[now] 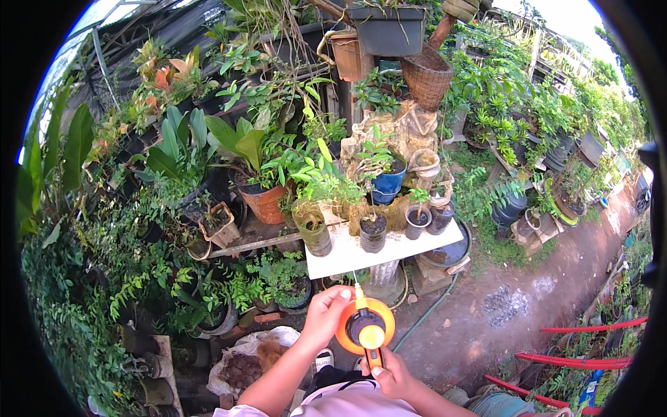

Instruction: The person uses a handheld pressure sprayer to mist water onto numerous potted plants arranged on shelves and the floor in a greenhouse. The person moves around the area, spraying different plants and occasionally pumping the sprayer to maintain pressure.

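An orange pump sprayer (383, 313) with a black collar and a round orange knob is held upright in front of me. My right hand (392, 379) is closed around its black-and-orange handle. The fingers of my left hand (325, 316) are pinched at the yellow nozzle (360, 297), partly hidden behind the thumb. A thin pale line runs from the nozzle tip toward the white board (333, 260). On that board stand a clear plastic pot (314, 240), a dark pot with a thin-stemmed plant (373, 240), a grey pot with a seedling (417, 224) and another dark pot (441, 219).
Behind the board are a blue pot (389, 184) and a rocky ornament (410, 125). A water basin (448, 249) and green hose (424, 316) lie right of it. A white sack (233, 368) sits by my feet. Red bars (577, 361) stick out at right.
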Tool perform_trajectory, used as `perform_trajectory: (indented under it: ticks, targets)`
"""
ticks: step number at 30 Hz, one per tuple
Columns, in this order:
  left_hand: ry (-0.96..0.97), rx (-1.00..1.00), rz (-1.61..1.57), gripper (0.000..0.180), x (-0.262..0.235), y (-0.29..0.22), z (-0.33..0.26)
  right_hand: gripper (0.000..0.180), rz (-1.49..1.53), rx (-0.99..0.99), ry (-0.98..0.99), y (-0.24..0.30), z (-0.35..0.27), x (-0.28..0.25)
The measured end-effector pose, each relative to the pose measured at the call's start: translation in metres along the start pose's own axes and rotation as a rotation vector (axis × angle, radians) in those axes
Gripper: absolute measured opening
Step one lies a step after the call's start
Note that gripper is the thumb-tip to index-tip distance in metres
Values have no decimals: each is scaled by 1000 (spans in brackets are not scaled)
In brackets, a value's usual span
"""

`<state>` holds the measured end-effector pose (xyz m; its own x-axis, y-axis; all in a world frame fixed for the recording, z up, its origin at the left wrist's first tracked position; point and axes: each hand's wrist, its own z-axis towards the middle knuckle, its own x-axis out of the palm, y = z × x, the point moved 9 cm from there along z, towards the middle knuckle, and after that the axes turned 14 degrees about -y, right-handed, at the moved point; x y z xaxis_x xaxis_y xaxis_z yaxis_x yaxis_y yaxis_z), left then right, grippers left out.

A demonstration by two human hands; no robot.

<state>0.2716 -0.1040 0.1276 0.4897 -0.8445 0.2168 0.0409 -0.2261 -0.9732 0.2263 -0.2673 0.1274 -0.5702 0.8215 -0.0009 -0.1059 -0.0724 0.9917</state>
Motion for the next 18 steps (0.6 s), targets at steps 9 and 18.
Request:
perform_trajectory:
  ticks: [9, 18]
  targets:
    - [-168, 280, 509, 12, -35, -41, 14, 42, -30, 74, 27, -8, -1, 5]
    - [-44, 437, 687, 15, -8, -70, 23, 41, -34, 104, 22, -7, -4, -1]
